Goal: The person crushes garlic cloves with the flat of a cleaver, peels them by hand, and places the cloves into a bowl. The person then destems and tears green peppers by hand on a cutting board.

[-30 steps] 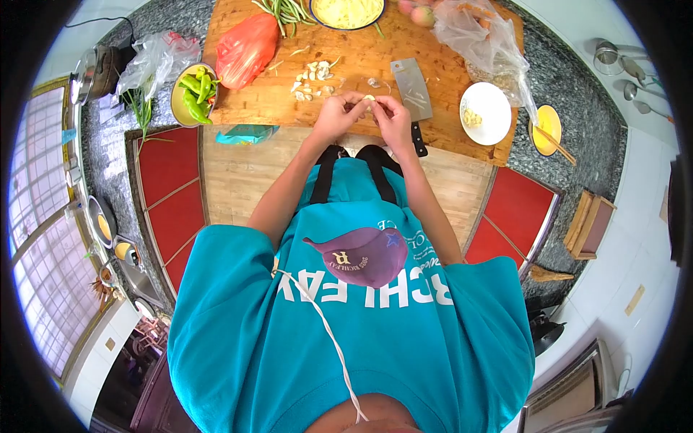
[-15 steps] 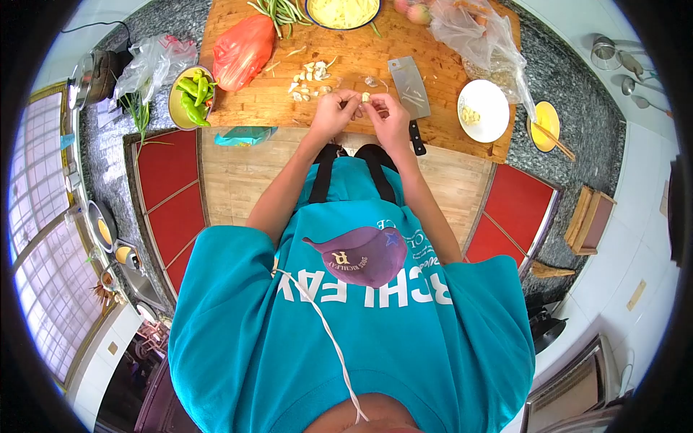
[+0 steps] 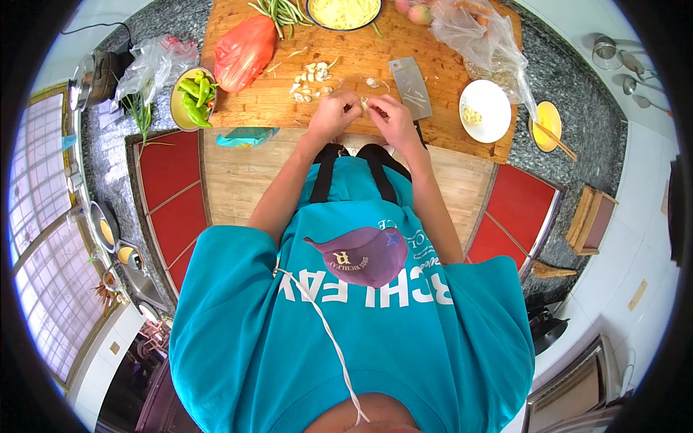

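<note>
Over the front edge of the wooden board, my left hand [image 3: 334, 115] and my right hand [image 3: 395, 124] meet fingertip to fingertip. Both pinch a small pale garlic clove [image 3: 364, 105], which the fingers mostly hide. Unpeeled garlic cloves [image 3: 315, 73] and bits of skin lie loose on the board, just beyond my left hand. A garlic piece [image 3: 372, 82] rests past my fingertips. Beside my right hand lies a cleaver [image 3: 411, 86], its handle largely covered by that hand. Farther right, a white bowl [image 3: 491, 130] holds a few peeled cloves [image 3: 471, 115].
On the wooden board [image 3: 444, 43] are a red plastic bag [image 3: 245, 54], green beans [image 3: 281, 14], a bowl of pale shreds [image 3: 343, 11] and a clear bag [image 3: 480, 32]. Green peppers [image 3: 195, 97] fill a bowl at left. A yellow bowl [image 3: 546, 123] with chopsticks stands at right.
My fingers have shifted on the garlic clove, which is now more hidden between them. My right hand has turned and now covers most of the cleaver's handle.
</note>
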`<state>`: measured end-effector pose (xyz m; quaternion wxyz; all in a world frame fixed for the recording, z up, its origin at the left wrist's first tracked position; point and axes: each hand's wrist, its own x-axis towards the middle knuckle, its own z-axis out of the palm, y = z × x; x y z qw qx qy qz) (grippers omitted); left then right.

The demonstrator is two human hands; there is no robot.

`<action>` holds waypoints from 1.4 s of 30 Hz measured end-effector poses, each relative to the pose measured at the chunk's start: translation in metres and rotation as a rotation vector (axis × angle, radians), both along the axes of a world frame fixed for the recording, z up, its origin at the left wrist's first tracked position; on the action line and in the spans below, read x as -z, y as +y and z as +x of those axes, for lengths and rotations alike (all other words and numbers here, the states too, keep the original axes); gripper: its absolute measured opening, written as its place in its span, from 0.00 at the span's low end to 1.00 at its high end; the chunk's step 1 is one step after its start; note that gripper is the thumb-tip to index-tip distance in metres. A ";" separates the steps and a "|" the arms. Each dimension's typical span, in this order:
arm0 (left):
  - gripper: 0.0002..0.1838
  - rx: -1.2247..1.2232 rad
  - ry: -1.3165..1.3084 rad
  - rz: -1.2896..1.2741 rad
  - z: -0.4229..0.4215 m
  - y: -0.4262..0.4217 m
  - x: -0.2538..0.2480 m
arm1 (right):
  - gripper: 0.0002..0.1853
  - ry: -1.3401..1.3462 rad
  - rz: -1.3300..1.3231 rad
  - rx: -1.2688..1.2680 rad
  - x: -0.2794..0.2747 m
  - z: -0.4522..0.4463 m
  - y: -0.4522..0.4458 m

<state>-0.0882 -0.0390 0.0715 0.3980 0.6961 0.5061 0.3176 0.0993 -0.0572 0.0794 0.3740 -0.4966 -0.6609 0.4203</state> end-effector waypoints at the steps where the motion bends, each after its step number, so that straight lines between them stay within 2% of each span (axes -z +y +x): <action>1: 0.04 -0.020 -0.016 -0.040 0.000 0.000 -0.001 | 0.10 0.001 0.000 0.001 -0.002 0.002 0.001; 2: 0.04 -0.020 -0.015 -0.041 -0.001 0.001 0.001 | 0.11 0.007 -0.058 -0.032 -0.004 0.004 0.002; 4: 0.05 -0.005 -0.177 -0.153 -0.002 0.003 0.011 | 0.11 0.013 -0.116 -0.063 0.000 0.005 0.002; 5: 0.05 -0.004 -0.177 -0.153 -0.002 0.003 0.016 | 0.11 0.130 -0.160 -0.025 0.005 0.004 0.002; 6: 0.06 -0.039 -0.277 -0.287 -0.002 0.003 0.017 | 0.10 0.248 -0.204 0.012 0.006 0.002 0.002; 7: 0.08 -0.073 -0.377 -0.422 -0.002 0.004 0.019 | 0.10 0.248 -0.203 0.013 0.008 0.000 0.002; 9: 0.09 -0.089 -0.409 -0.440 0.000 0.004 0.020 | 0.11 0.296 -0.236 0.109 0.011 -0.003 0.000; 12: 0.10 -0.108 -0.444 -0.480 0.002 0.004 0.022 | 0.11 0.188 -0.165 0.054 0.014 -0.005 -0.001; 17: 0.11 -0.128 -0.482 -0.503 0.003 0.004 0.025 | 0.10 0.211 -0.129 0.057 0.020 -0.010 -0.004; 19: 0.11 -0.143 -0.455 -0.491 0.002 0.003 0.029 | 0.09 0.202 -0.159 0.064 0.021 -0.010 -0.004; 21: 0.11 -0.157 -0.426 -0.485 0.001 0.004 0.033 | 0.09 0.377 -0.282 0.133 0.022 -0.011 -0.006; 24: 0.11 -0.185 -0.411 -0.497 0.000 0.004 0.034 | 0.09 0.363 -0.163 0.244 0.030 -0.014 -0.004; 28: 0.11 -0.160 -0.409 -0.501 -0.003 0.004 0.037 | 0.09 0.429 -0.198 0.324 0.036 -0.013 -0.002; 30: 0.11 -0.144 -0.339 -0.474 -0.006 0.004 0.040 | 0.10 0.681 -0.347 0.412 0.035 -0.011 -0.001; 33: 0.11 -0.138 -0.206 -0.421 -0.001 0.009 0.041 | 0.11 0.792 -0.417 0.545 0.037 -0.011 -0.007; 35: 0.13 -0.136 -0.051 -0.400 0.004 0.014 0.033 | 0.11 0.806 -0.420 0.658 0.033 -0.010 -0.015; 38: 0.14 -0.132 -0.017 -0.408 0.028 0.018 0.045 | 0.11 0.829 -0.416 0.800 0.035 0.003 -0.026; 42: 0.14 0.020 -0.020 -0.381 0.073 0.019 0.044 | 0.11 0.762 -0.402 0.870 0.036 0.035 -0.040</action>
